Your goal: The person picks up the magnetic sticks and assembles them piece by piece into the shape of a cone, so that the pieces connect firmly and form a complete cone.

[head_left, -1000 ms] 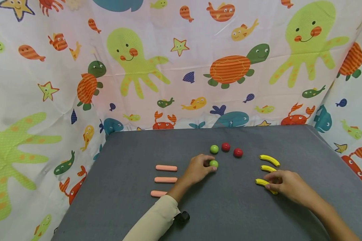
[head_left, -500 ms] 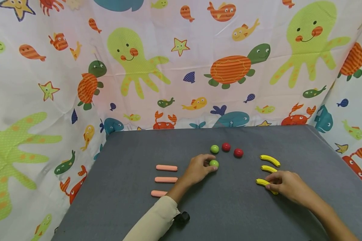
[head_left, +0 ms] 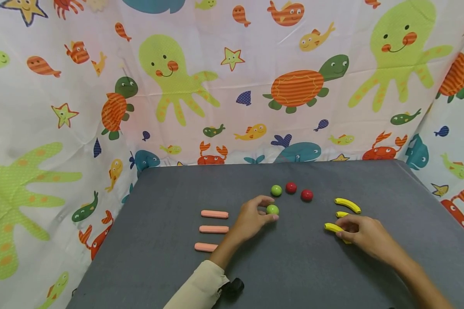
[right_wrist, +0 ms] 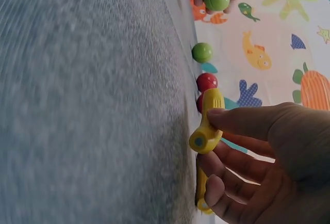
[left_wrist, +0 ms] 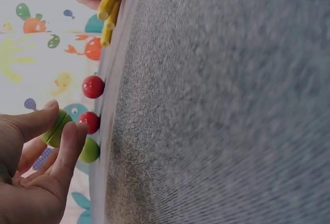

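My left hand (head_left: 249,221) pinches a green ball (head_left: 272,209) between thumb and fingers. In the left wrist view that ball (left_wrist: 56,129) shows a groove and is held off the table. On the right, my right hand (head_left: 367,237) grips a toy banana (head_left: 332,227) by thumb and fingertips. The right wrist view shows this banana (right_wrist: 209,123) slightly raised, its near end facing the camera. Behind it lie two more toy bananas, one (head_left: 348,204) fully seen and one (head_left: 341,214) partly hidden by the hand.
Another green ball (head_left: 276,190) and two red balls (head_left: 291,187) sit beyond the left hand. Several pink sticks, three in a column (head_left: 214,214), lie left of the left forearm. A printed sea-animal curtain (head_left: 232,94) borders the grey table (head_left: 170,274).
The left hand has lifted the green ball a little. The right hand has raised its toy banana and shifted it slightly left. The other balls and the pink sticks stay put.
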